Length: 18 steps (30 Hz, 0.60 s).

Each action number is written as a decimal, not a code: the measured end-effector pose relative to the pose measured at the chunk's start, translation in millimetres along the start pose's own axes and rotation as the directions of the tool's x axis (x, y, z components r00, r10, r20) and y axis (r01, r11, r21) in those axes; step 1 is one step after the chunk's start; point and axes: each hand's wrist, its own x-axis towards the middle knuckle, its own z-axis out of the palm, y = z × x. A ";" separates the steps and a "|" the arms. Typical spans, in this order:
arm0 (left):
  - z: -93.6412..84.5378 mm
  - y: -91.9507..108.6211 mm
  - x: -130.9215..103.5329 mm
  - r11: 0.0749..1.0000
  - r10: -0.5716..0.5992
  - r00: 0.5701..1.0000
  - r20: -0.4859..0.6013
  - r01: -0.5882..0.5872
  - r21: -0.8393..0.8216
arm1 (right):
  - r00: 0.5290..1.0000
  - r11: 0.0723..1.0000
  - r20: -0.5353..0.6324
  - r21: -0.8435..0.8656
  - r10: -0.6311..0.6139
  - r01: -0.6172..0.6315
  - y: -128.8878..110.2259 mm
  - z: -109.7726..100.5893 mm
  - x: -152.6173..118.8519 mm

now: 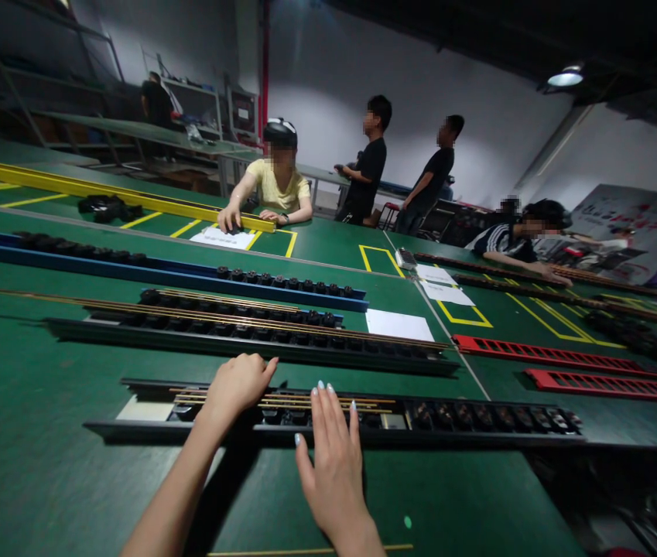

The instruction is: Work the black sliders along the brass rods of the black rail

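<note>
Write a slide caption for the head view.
Left hand and right hand at a dark channel with thin golden rods.

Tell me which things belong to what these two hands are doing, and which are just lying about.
In use, it seems, by left hand and right hand:
nearest black channel
golden rods inside
black pieces inside

Apparently lying about:
second black channel
long blue channel
nearest white paper

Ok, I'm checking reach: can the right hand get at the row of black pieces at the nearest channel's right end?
Probably yes: the right hand is at that channel, left of the black pieces; they lie uncovered, and the gold-coloured rods stop short of them.
</note>
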 end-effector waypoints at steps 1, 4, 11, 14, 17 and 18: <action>-0.2 -0.2 0.0 1.000 0.001 1.000 0.000 -0.001 -0.002 | 1.000 1.000 -0.013 0.004 0.012 -0.011 -1.2 0.9 0.2; -0.8 -0.4 -0.1 1.000 0.004 1.000 0.000 -0.004 -0.005 | 0.999 0.999 -0.038 0.017 0.037 -0.037 -3.8 2.3 0.6; -0.8 0.0 -0.5 1.000 0.002 1.000 0.006 -0.002 -0.005 | 0.999 0.999 0.000 0.002 -0.050 0.050 3.2 -0.3 0.0; 0.1 -0.5 -0.1 1.000 0.004 1.000 0.004 -0.004 -0.001 | 1.000 1.000 -0.003 -0.005 -0.027 0.027 4.7 1.1 -1.0; 0.4 -1.2 -0.3 1.000 0.004 1.000 0.004 -0.004 0.001 | 0.998 0.998 -0.048 -0.017 0.051 -0.052 5.8 2.9 -0.8; 0.3 -1.4 -0.5 1.000 0.006 1.000 0.003 -0.006 0.001 | 0.996 0.997 -0.057 -0.019 0.069 -0.071 6.4 2.9 -0.3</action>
